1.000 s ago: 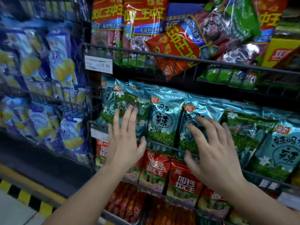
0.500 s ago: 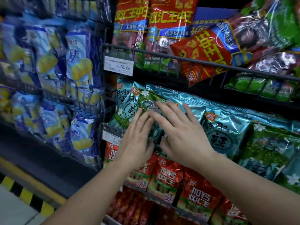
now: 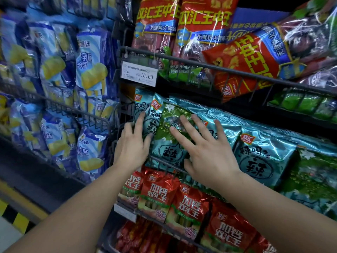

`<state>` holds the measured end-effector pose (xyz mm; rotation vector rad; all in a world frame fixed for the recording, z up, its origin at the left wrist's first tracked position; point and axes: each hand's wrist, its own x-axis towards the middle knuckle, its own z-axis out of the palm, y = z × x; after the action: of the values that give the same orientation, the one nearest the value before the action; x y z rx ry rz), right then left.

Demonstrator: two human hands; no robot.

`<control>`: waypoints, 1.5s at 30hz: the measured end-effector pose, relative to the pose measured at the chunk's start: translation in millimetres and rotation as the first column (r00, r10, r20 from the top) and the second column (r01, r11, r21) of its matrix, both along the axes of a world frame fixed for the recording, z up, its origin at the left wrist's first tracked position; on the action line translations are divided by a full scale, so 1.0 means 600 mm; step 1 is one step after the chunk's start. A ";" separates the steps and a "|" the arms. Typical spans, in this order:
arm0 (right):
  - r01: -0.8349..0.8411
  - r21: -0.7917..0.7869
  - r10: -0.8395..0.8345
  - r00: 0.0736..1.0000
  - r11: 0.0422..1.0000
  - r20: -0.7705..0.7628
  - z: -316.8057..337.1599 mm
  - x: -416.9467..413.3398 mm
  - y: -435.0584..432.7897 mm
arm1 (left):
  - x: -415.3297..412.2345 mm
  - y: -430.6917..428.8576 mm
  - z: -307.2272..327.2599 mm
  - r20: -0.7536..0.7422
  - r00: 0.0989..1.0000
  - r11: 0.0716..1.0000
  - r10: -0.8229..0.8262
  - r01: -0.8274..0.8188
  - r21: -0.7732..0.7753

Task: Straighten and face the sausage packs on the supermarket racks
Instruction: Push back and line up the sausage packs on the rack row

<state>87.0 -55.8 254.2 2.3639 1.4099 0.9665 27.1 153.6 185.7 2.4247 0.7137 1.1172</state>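
A row of teal sausage packs fills the middle wire rack (image 3: pixel 164 161). One teal pack (image 3: pixel 169 143) near the left end stands upside down, its lettering inverted. My right hand (image 3: pixel 206 152) lies flat on this pack with fingers spread. My left hand (image 3: pixel 133 143) presses flat against the leftmost teal packs (image 3: pixel 144 108), fingers apart. Neither hand grips anything. A further teal pack (image 3: pixel 262 157) stands upright to the right. Red sausage packs (image 3: pixel 189 207) fill the rack below. Large red packs (image 3: pixel 204 24) stand on the top rack, and one (image 3: pixel 249 64) lies tilted sideways.
A white price tag (image 3: pixel 139 73) reading 16.00 hangs from the top rack's rail. Blue and yellow snack bags (image 3: pixel 87 73) fill the racks to the left. Yellow and black floor tape (image 3: pixel 16 216) runs at the lower left.
The view has shifted left and closer to the rack. My right hand moved left from the packs farther right onto the upside-down pack beside my left hand, which slid to the leftmost packs.
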 end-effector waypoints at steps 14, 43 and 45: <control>0.072 -0.041 -0.075 0.992 0.997 -0.102 0.016 0.004 0.030 | -0.003 -0.003 -0.004 0.008 0.972 0.964 0.234 -0.231 -0.134; -0.046 0.171 0.062 0.994 0.984 -0.089 -0.002 -0.016 -0.093 | -0.065 -0.133 -0.002 -0.055 0.998 0.999 0.043 -0.041 0.036; -0.039 0.186 0.058 0.993 0.982 -0.099 -0.005 -0.013 -0.112 | -0.047 -0.145 0.000 -0.085 0.996 1.000 0.003 -0.005 -0.015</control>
<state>79.1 -122.8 251.2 2.5572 1.4810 1.0419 -1.4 66.5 185.5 2.4716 0.7508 1.0117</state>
